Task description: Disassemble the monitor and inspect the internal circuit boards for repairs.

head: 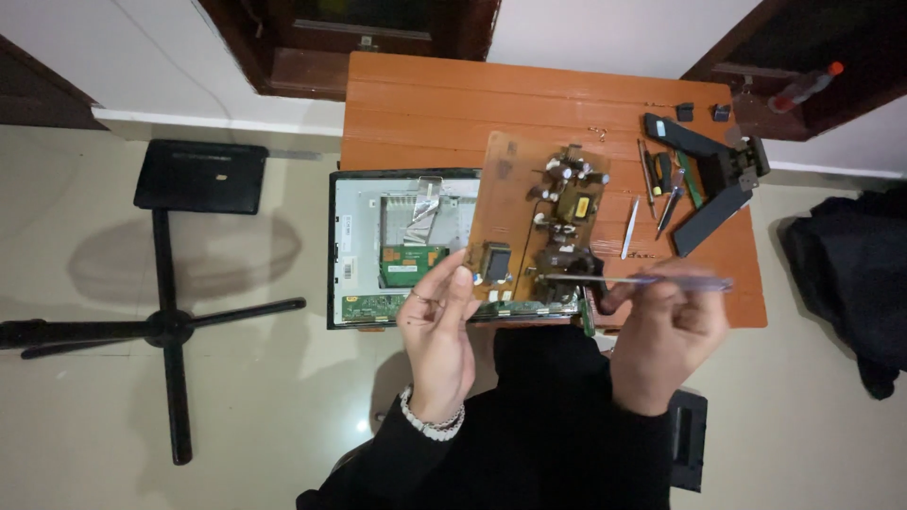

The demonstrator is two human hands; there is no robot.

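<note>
Left hand (439, 331) fingers gripping circuit board (524, 227) (lower edge), right hand (666, 331) pinching screwdriver (642, 280)

A small orange table (425, 104) carries the work. Left of the grip lies an opened monitor back (364, 212) with a green board (408, 264) inside. Right of it — loose tools (661, 184), a thin blade (629, 229) and a black V-shaped stand (713, 179). Farther right, a red-capped bottle (803, 87) sits on a dark sill. Far left on the pale floor stands a black stool (200, 177) — its crossed legs spread.
</note>
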